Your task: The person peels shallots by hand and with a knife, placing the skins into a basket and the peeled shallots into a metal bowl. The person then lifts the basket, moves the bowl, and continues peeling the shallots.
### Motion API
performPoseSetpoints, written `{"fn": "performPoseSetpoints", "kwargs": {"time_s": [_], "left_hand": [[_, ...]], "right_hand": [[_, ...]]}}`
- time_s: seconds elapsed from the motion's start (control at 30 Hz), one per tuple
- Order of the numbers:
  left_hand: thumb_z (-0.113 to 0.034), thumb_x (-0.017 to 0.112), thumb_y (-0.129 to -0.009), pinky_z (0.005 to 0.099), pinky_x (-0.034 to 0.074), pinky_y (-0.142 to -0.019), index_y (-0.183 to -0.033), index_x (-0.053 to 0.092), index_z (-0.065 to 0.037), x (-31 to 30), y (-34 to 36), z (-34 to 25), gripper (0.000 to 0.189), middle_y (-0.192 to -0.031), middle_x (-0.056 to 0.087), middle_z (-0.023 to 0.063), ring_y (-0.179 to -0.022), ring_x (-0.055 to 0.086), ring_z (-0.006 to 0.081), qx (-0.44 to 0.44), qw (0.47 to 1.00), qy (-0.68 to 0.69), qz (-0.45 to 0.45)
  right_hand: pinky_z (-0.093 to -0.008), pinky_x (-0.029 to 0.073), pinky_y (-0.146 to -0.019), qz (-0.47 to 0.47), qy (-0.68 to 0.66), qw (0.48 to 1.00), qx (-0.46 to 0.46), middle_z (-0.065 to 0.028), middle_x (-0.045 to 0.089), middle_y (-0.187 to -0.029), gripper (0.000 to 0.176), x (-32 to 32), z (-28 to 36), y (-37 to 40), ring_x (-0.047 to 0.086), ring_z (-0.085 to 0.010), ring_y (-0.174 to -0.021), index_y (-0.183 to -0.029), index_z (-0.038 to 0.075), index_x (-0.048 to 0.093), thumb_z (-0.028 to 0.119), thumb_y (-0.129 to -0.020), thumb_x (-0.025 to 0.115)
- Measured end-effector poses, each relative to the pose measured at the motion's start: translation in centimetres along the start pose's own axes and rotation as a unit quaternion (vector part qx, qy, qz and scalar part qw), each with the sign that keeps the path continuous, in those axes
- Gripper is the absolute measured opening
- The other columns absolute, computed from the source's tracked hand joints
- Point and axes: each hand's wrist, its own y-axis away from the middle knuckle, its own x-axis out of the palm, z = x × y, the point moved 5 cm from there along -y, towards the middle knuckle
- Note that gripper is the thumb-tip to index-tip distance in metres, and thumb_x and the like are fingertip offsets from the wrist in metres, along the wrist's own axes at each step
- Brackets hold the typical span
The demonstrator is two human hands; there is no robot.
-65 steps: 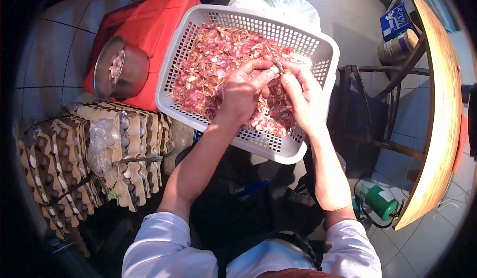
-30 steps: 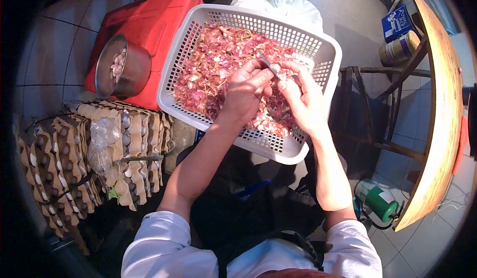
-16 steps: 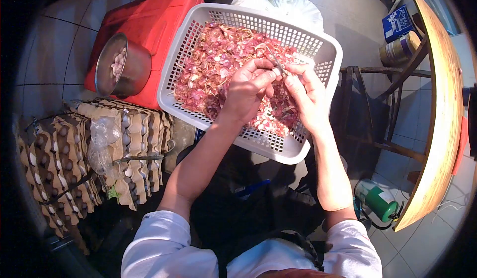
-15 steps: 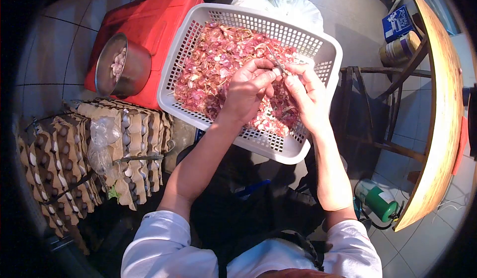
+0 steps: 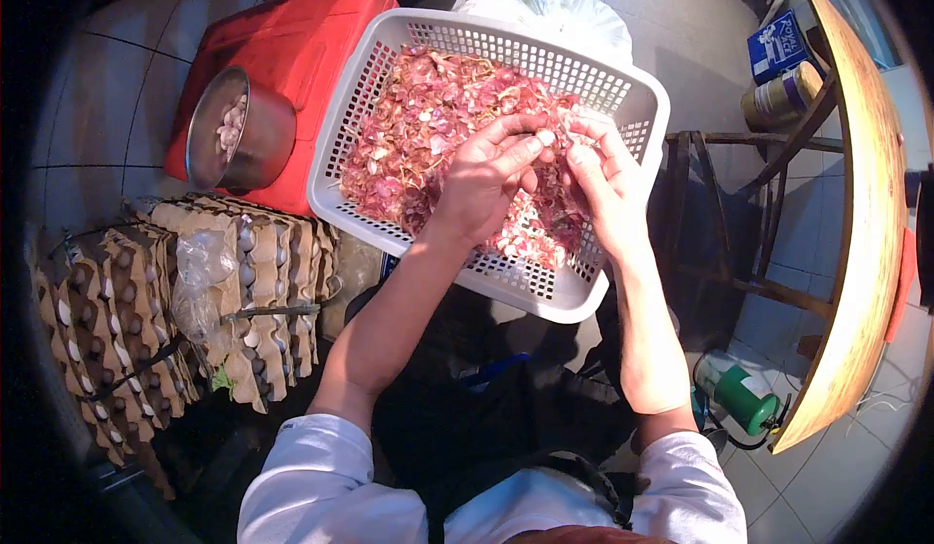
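My left hand (image 5: 494, 169) is closed, pinching a small pale peeled shallot (image 5: 546, 138) between thumb and fingertips. Close beside it, my right hand (image 5: 608, 179) has its thumb and fingers curled together around a small knife, whose blade is hard to make out now. Both hands are over a grey plastic basket (image 5: 326, 169) with perforated walls. A thick layer of reddish shallots and loose papery skins (image 5: 418, 121) lies inside it. Paler scraps (image 5: 530, 237) gather near its front side, below my hands.
A metal pot (image 5: 268, 135) with several pale bulbs sits tilted in view on a red box (image 5: 292, 48) at left. Egg trays (image 5: 263, 281) are stacked at lower left. A plastic bag (image 5: 574, 18) lies behind the basket. Right are a wooden tabletop (image 5: 832, 252) and a green cylinder (image 5: 739, 393).
The knife blade that stood out between my hands has turned or dropped from plain view. My right fingers have moved slightly away from the shallot in my left. The basket has barely moved.
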Motion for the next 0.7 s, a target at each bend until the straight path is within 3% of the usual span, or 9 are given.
{"fn": "performPoseSetpoints", "kwargs": {"time_s": [0.2, 0.5, 0.7], "left_hand": [[-0.005, 0.056, -0.094, 0.0159, 0.042, -0.053, -0.114, 0.056, 0.001, -0.18, 0.07, -0.04, 0.02, -0.09, 0.064, 0.0078, -0.061, 0.056, 0.0078, 0.013, 1.0, -0.013, -0.009], [-0.004, 0.058, -0.093, 0.0186, 0.048, -0.06, -0.112, 0.057, 0.003, -0.32, 0.07, -0.66, 0.02, -0.09, 0.064, 0.0103, -0.069, 0.059, 0.011, 0.004, 0.999, -0.043, -0.007], [-0.005, 0.057, -0.094, 0.0199, 0.048, -0.06, -0.114, 0.055, 0.004, 0.36, 0.07, -0.3, 0.022, -0.087, 0.063, 0.0094, -0.071, 0.059, 0.0117, -0.006, 1.0, -0.028, 0.001]], "right_hand": [[-0.0271, 0.048, -0.082, 0.015, 0.12, 0.988, -0.099, -0.0051, 0.066, -0.095, 0.031, 0.89, 0.73, 0.27, 0.061, -0.0118, -0.092, -0.124, 0.001, 0.053, 0.015, -0.096, 0.058], [-0.024, 0.047, -0.077, 0.017, 0.133, 0.988, -0.08, -0.0048, 0.066, -0.095, 0.029, 0.77, 1.27, 0.54, 0.058, -0.0077, -0.086, -0.122, 0.002, 0.055, 0.014, -0.096, 0.058], [-0.0232, 0.046, -0.077, 0.003, 0.054, 0.996, -0.067, -0.0033, 0.064, -0.097, 0.03, 0.26, 0.66, 0.21, 0.057, -0.0075, -0.087, -0.122, 0.001, 0.056, 0.015, -0.095, 0.059]]}}
